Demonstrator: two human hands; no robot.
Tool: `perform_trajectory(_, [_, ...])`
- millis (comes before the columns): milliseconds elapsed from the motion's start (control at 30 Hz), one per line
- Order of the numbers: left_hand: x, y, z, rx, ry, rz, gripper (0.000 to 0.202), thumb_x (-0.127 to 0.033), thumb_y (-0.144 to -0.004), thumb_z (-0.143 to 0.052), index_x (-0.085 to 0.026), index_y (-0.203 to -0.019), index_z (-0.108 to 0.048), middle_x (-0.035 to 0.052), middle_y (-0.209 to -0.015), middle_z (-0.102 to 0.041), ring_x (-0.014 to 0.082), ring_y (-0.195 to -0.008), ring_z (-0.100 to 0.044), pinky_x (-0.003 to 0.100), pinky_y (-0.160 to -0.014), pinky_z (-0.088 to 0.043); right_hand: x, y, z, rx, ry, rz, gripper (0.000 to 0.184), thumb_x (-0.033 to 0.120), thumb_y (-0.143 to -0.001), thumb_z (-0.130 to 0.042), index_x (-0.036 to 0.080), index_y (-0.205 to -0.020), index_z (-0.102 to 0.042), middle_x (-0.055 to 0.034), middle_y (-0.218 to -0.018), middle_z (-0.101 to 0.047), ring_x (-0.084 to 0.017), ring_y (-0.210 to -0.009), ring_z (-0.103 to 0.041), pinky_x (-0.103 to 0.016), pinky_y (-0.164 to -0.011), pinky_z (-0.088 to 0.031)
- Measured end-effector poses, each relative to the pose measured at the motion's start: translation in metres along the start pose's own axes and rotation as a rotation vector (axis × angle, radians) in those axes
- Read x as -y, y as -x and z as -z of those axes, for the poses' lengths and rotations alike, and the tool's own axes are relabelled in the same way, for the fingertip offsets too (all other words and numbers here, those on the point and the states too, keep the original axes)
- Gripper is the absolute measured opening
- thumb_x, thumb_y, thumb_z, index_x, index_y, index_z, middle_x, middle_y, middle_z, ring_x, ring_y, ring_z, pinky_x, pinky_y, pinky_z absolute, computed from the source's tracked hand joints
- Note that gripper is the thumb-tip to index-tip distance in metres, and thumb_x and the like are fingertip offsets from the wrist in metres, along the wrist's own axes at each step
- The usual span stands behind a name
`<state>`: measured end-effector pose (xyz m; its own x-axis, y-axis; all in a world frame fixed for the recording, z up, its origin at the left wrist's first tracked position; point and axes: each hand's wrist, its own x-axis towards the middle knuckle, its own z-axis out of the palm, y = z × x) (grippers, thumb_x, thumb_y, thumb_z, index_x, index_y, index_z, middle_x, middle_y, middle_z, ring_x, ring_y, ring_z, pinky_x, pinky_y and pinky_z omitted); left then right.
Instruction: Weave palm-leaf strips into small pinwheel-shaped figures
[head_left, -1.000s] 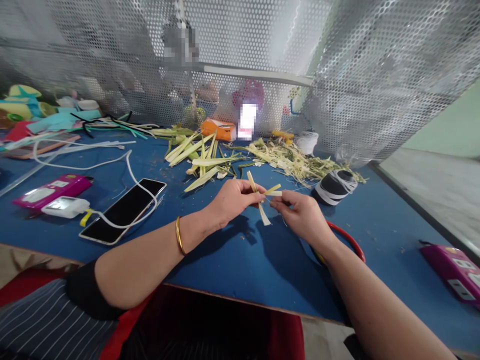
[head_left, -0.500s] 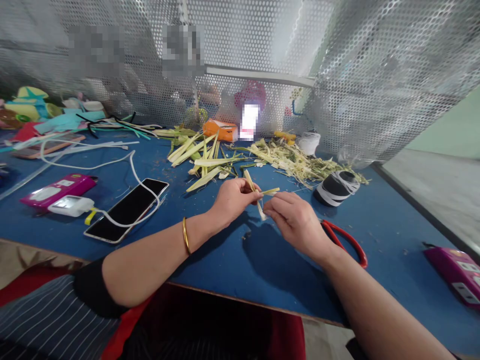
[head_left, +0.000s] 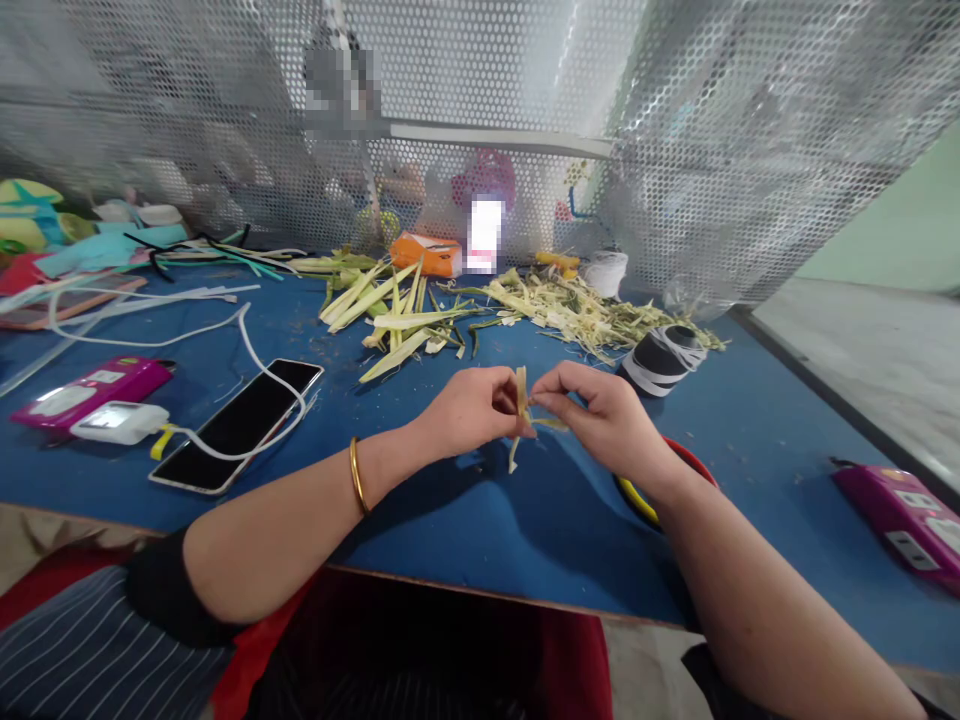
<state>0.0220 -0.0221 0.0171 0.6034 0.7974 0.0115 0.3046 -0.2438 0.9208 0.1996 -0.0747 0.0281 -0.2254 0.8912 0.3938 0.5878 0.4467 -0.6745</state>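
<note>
My left hand (head_left: pixel 466 412) and my right hand (head_left: pixel 601 416) meet over the blue table (head_left: pixel 465 520), both pinched on crossed pale leaf strips (head_left: pixel 519 420). One strip end sticks up between my fingertips and another hangs down below them. A gold bangle (head_left: pixel 358 476) circles my left wrist. Behind the hands lies a loose bunch of long pale green leaf strips (head_left: pixel 390 312), and right of it a heap of shredded leaf scraps (head_left: pixel 577 312).
A phone (head_left: pixel 238 424) with a white cable, a white charger (head_left: pixel 118 422) and a pink power strip (head_left: pixel 82 384) lie at left. Red-handled scissors (head_left: pixel 675 466) sit under my right wrist. A black-and-white roll (head_left: pixel 663 358), another pink power strip (head_left: pixel 900 510) and perforated metal screens (head_left: pixel 750 150) surround the table.
Both hands drew closer together and the strips turned, from a spread cross to a more upright, tighter fold between my fingertips. The view shifted slightly.
</note>
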Motion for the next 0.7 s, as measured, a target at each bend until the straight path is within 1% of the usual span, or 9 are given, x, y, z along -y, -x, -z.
perform_trajectory(100, [-0.004,0.003,0.001,0.079,-0.017,-0.069,0.030,-0.021,-0.062,-0.082,-0.017,-0.075,-0.055,-0.0016,-0.068,-0.067,0.0132,-0.064,-0.062,0.024,-0.060,-0.045,-0.004,-0.001,0.001,0.018,-0.149,-0.170,0.017,0.032,-0.084,-0.058,0.019,-0.075,-0.064,-0.0011,-0.071,-0.063,-0.016,-0.069,-0.054,-0.029,-0.067,-0.041])
perform_trajectory(167, [-0.004,0.004,0.000,0.140,0.048,-0.119,0.033,-0.021,-0.062,-0.082,-0.018,-0.077,-0.053,-0.0015,-0.070,-0.067,0.0132,-0.066,-0.063,0.025,-0.064,-0.047,-0.005,-0.002,0.003,0.018,-0.243,-0.231,0.018,0.034,-0.081,-0.060,0.018,-0.073,-0.065,0.0000,-0.068,-0.061,-0.015,-0.067,-0.052,-0.028,-0.065,-0.040])
perform_trajectory(267, [-0.003,0.005,-0.001,0.200,0.174,-0.163,0.035,-0.020,-0.062,-0.082,-0.018,-0.079,-0.051,-0.0012,-0.071,-0.068,0.0132,-0.068,-0.064,0.027,-0.067,-0.049,-0.006,-0.004,0.004,0.010,-0.339,-0.297,0.018,0.036,-0.075,-0.064,0.018,-0.068,-0.065,0.0014,-0.063,-0.058,-0.013,-0.062,-0.048,-0.027,-0.062,-0.039])
perform_trajectory(333, [-0.003,0.006,-0.002,0.226,0.233,-0.172,0.032,-0.019,-0.063,-0.081,-0.018,-0.084,-0.056,-0.0010,-0.072,-0.068,0.0132,-0.068,-0.064,0.027,-0.069,-0.050,-0.007,-0.005,0.003,0.015,-0.383,-0.339,0.018,0.036,-0.072,-0.066,0.018,-0.067,-0.065,0.0016,-0.062,-0.058,-0.013,-0.061,-0.047,-0.027,-0.061,-0.038])
perform_trajectory(433, [-0.004,0.007,-0.003,0.244,0.224,-0.164,0.024,-0.020,-0.067,-0.077,-0.015,-0.089,-0.068,0.0009,-0.074,-0.069,0.0134,-0.071,-0.064,0.026,-0.069,-0.049,-0.012,-0.005,-0.003,0.010,-0.436,-0.402,0.019,0.036,-0.068,-0.068,0.018,-0.068,-0.066,0.0010,-0.064,-0.061,-0.013,-0.060,-0.049,-0.026,-0.060,-0.038])
perform_trajectory(500, [-0.003,0.006,-0.002,0.214,0.193,-0.169,0.018,-0.023,-0.071,-0.075,-0.015,-0.087,-0.072,0.0015,-0.074,-0.069,0.0125,-0.070,-0.062,0.025,-0.067,-0.047,-0.017,-0.004,-0.006,0.006,-0.444,-0.449,0.021,0.038,-0.067,-0.069,0.017,-0.070,-0.066,0.0009,-0.063,-0.060,-0.012,-0.058,-0.048,-0.026,-0.056,-0.037])
perform_trajectory(567, [-0.002,0.005,0.000,0.140,0.179,-0.185,0.016,-0.026,-0.074,-0.072,-0.015,-0.086,-0.073,0.0011,-0.073,-0.069,0.0110,-0.066,-0.059,0.023,-0.064,-0.045,-0.022,-0.003,-0.008,0.017,-0.405,-0.464,0.023,0.040,-0.070,-0.067,0.017,-0.070,-0.065,0.0018,-0.059,-0.056,-0.012,-0.056,-0.044,-0.026,-0.053,-0.033])
perform_trajectory(700, [0.001,0.000,0.005,-0.082,0.167,-0.168,0.015,-0.027,-0.078,-0.068,-0.014,-0.085,-0.072,0.0004,-0.070,-0.065,0.0099,-0.063,-0.055,0.022,-0.060,-0.041,-0.028,-0.003,-0.007,-0.052,-0.191,-0.328,0.018,0.035,-0.076,-0.064,0.018,-0.070,-0.063,0.0020,-0.062,-0.052,-0.014,-0.062,-0.043,-0.027,-0.059,-0.032])
